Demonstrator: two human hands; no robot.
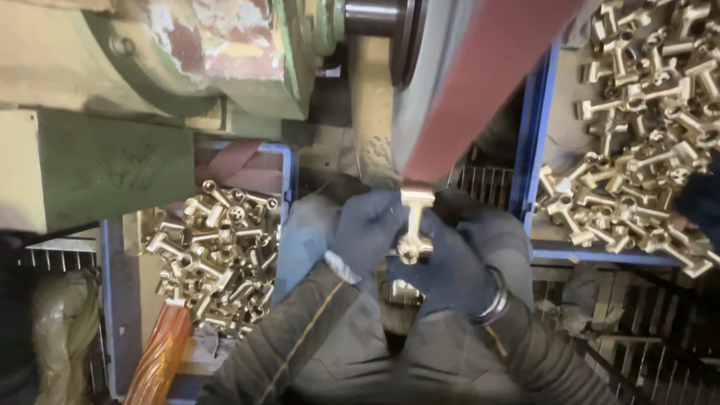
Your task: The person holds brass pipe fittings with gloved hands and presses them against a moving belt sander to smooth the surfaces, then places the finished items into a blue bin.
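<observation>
Both my hands wear dark blue gloves and grip one brass T-shaped fitting (414, 225) between them. My left hand (367, 234) holds its left side, my right hand (457, 259) its right and lower part. The fitting's top end touches the lower edge of a reddish-brown sanding belt (480, 82) that runs down from the upper right. The belt looks blurred. My dark quilted sleeves fill the bottom centre.
A blue crate (112, 300) at left holds several brass fittings (217, 255), with an orange wooden handle (161, 352) at its front. Another blue crate (534, 127) at right holds many more fittings (645, 135). A worn green machine body (150, 82) stands at upper left. Metal grating lies below.
</observation>
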